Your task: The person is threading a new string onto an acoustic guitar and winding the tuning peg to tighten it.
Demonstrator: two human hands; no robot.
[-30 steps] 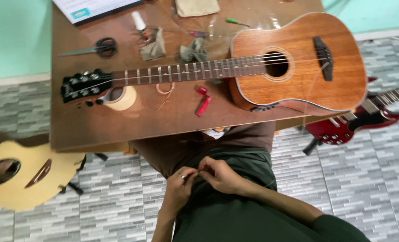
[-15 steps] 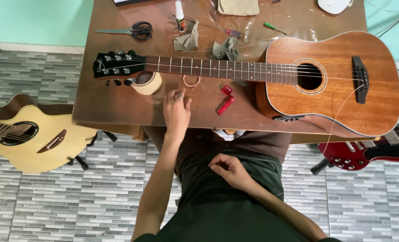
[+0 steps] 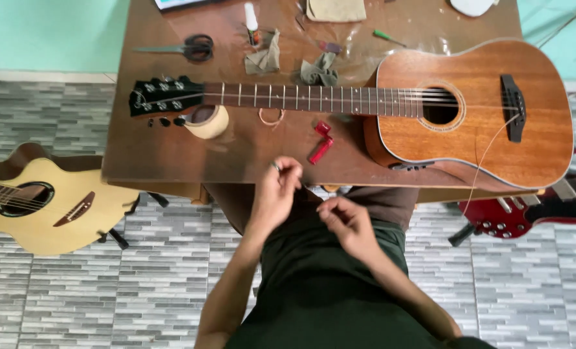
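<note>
A brown acoustic guitar [image 3: 475, 129] lies flat on the wooden table [image 3: 165, 155], its black headstock [image 3: 162, 97] to the left. One loose string [image 3: 478, 165] trails from its bridge over the table's front edge. My left hand [image 3: 276, 190] is at that edge, fingers pinched on a thin guitar string [image 3: 308, 191]. My right hand [image 3: 345, 223] is just right of it above my lap, pinching the same string. A red string winder [image 3: 321, 145] and a small coil of string [image 3: 270, 117] lie on the table beyond my hands.
A tape roll [image 3: 207, 123] sits under the headstock. Scissors [image 3: 194, 47], two crumpled cloths [image 3: 265, 59], and a green screwdriver [image 3: 388, 37] lie at the back. A yellow guitar [image 3: 48, 207] stands on the floor at left, a red electric guitar [image 3: 527, 216] at right.
My left hand went from my lap to the table near the coil, then drew back to the front edge, pinched. My right hand rose to meet it. The view shifted.
</note>
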